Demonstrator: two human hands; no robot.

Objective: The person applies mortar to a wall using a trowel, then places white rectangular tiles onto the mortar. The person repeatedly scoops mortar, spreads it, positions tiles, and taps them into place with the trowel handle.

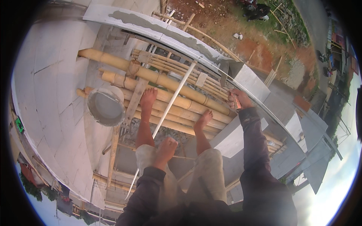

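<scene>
My right hand (240, 99) grips the handle of a trowel (223, 78), whose blade reaches to the inner side of a wall of pale blocks (177, 32). Grey mortar (151, 25) lies in a long strip along the top of that wall and ends near the trowel. Over my left knee, my left hand (167, 148) is closed in a fist with nothing showing in it. A bucket of grey mortar (107, 106) sits to the left of my bare feet. A pale block (241, 136) lies below my right hand.
My feet rest on a platform of thick bamboo poles (169, 88), with gaps down to rubble. A thin white pipe (174, 98) slants across the poles. Another block wall (49, 94) rises at the left. Beyond the mortared wall is bare ground (218, 28) far below.
</scene>
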